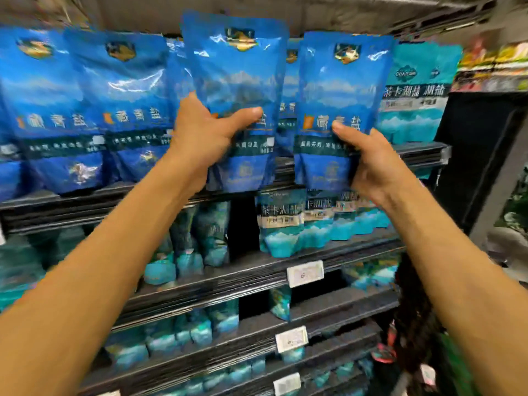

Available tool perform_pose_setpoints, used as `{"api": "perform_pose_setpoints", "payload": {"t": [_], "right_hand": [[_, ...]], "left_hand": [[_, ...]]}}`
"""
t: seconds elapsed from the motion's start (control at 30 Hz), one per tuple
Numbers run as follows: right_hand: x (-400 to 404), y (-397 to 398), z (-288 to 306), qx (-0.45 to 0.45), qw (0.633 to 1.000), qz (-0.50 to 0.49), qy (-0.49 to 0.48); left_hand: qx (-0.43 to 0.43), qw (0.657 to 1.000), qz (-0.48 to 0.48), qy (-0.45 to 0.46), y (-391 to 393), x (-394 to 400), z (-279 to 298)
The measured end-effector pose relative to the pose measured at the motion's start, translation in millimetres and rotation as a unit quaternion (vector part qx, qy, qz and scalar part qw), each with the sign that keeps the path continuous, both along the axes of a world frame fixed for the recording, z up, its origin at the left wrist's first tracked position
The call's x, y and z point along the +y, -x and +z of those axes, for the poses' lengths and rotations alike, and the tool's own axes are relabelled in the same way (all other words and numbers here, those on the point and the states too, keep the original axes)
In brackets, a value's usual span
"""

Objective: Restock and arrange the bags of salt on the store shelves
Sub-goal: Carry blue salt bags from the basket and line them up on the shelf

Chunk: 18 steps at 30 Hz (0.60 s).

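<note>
Two dark blue salt bags are held up in front of the top shelf [414,155]. My left hand [205,132] grips the left salt bag [237,75] at mid height, thumb across its front; this bag sits slightly higher. My right hand [371,161] grips the right salt bag [343,90] at its lower right corner. Both bags are upright, their bottoms level with the shelf edge. More dark blue bags [85,110] stand in a row on the top shelf to the left, and another stands behind the gap between the held bags.
A teal salt bag [420,90] stands at the top shelf's right end. Lower shelves [257,275] hold smaller teal bags [283,224] with gaps between them, and white price tags [305,273] on the edges. A black end panel [480,155] bounds the shelving on the right.
</note>
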State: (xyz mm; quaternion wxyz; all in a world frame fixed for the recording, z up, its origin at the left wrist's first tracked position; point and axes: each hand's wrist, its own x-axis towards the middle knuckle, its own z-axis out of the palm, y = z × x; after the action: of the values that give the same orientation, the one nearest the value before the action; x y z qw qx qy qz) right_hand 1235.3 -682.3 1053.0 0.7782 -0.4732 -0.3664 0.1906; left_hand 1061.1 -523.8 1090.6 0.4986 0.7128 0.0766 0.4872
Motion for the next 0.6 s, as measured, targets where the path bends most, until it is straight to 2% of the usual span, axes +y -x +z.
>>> {"api": "perform_pose_setpoints", "payload": {"t": [0.17, 0.37, 0.47, 0.6], "right_hand": [[32, -56, 30, -0.001, 1.000, 0.013, 0.017], [56, -92, 23, -0.032, 0.996, 0.066, 0.050], [57, -106, 22, -0.064, 0.991, 0.111, 0.043], [56, -117, 23, -0.081, 0.986, 0.146, 0.025]], "left_hand": [[-0.016, 0.999, 0.028, -0.017, -60, 22, 18], [0.017, 0.996, 0.082, -0.032, -94, 42, 0], [0.024, 0.991, 0.108, -0.069, -94, 43, -3], [0.019, 0.968, 0.198, -0.150, -88, 29, -10]]}}
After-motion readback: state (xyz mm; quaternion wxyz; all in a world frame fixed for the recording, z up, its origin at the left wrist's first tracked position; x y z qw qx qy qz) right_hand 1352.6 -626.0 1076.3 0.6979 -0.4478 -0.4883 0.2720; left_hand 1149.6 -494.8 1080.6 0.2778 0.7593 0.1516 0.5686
